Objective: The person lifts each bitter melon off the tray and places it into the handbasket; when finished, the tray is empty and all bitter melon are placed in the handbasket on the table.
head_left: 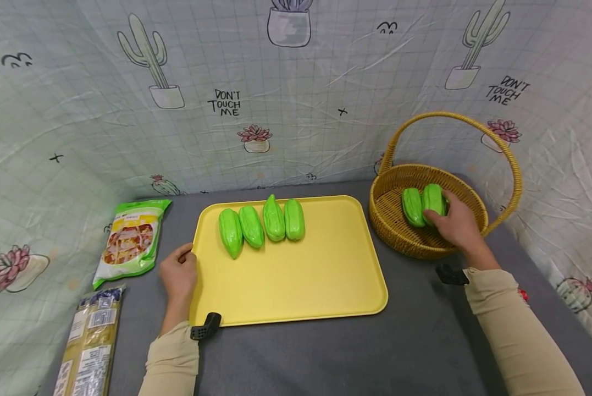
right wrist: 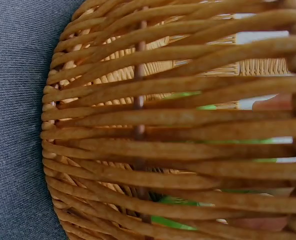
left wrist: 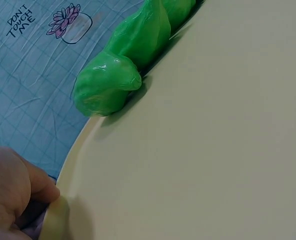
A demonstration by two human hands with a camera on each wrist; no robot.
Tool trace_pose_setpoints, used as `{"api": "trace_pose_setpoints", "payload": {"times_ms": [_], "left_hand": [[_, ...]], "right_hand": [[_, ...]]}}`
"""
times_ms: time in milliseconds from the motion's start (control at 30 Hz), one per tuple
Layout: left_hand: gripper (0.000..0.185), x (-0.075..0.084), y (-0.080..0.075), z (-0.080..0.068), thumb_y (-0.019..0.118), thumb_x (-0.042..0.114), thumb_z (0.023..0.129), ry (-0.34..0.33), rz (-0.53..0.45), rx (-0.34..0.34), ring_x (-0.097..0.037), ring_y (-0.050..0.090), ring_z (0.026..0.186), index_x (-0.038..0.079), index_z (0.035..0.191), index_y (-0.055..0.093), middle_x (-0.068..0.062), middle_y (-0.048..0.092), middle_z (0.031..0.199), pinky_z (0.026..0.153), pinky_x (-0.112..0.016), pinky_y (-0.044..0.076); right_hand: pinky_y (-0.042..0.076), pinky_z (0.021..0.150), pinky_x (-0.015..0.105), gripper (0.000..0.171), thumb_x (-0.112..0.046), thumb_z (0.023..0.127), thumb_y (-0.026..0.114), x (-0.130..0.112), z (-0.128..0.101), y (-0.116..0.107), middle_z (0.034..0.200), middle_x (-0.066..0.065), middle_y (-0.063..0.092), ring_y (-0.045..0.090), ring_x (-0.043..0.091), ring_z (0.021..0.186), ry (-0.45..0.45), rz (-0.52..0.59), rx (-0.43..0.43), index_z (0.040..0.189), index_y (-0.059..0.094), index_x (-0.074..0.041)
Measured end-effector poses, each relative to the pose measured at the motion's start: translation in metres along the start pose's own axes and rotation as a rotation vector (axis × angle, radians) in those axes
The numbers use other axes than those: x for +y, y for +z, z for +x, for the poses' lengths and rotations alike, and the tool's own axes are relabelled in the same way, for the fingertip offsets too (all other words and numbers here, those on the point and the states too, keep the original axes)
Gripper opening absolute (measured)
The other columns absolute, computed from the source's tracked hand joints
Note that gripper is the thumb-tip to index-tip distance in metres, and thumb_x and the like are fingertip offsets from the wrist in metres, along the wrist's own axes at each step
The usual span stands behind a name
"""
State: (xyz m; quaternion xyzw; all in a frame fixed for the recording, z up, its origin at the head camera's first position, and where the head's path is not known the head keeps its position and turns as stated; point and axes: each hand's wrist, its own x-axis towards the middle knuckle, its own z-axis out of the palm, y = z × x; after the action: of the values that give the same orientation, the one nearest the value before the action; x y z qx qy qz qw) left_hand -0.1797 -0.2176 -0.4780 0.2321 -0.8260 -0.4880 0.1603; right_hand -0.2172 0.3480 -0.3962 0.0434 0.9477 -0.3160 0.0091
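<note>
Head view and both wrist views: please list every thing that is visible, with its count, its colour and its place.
green gourds on the tray: four, green, in a row at the far part of the tray.
green gourds in the basket: two, green, side by side.
tray: one, yellow, middle of the grey table.
basket: one, woven yellow-brown with a handle, right of the tray.
snack bag: one, green, left of the tray.
long packet: one, yellowish, near left corner.
cactus cloth: one, pale, behind and around the table.
left hand: holds the tray's left rim.
right hand: inside the basket, grip on one gourd.
</note>
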Motion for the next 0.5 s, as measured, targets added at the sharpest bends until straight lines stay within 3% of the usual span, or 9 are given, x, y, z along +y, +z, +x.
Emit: {"api": "trace_pose_setpoints", "payload": {"times_ms": [300,500], "left_hand": [[0.036,0.0007,0.0006,0.0002,0.049,0.008,0.103,-0.002,0.008,0.007,-0.036,0.064,0.111,-0.003,0.131,0.067,-0.027,0.067,0.128,0.065,-0.004,0.033],[0.035,0.0011,0.0012,0.0001,0.049,0.006,0.101,-0.001,0.012,0.015,-0.035,0.064,0.109,-0.002,0.130,0.069,-0.027,0.068,0.127,0.066,-0.004,0.034]], "right_hand": [[0.045,0.080,0.055,0.080,-0.037,0.106,0.048,0.0020,0.0019,0.0013,0.142,0.044,0.039,0.051,0.050,0.108,-0.012,-0.010,-0.005,0.159,0.012,0.010],[0.035,0.102,0.072,0.080,-0.039,0.107,0.046,0.0015,0.0016,0.0009,0.157,0.043,0.023,0.033,0.062,0.136,0.003,0.010,-0.021,0.161,0.008,0.006]]}}
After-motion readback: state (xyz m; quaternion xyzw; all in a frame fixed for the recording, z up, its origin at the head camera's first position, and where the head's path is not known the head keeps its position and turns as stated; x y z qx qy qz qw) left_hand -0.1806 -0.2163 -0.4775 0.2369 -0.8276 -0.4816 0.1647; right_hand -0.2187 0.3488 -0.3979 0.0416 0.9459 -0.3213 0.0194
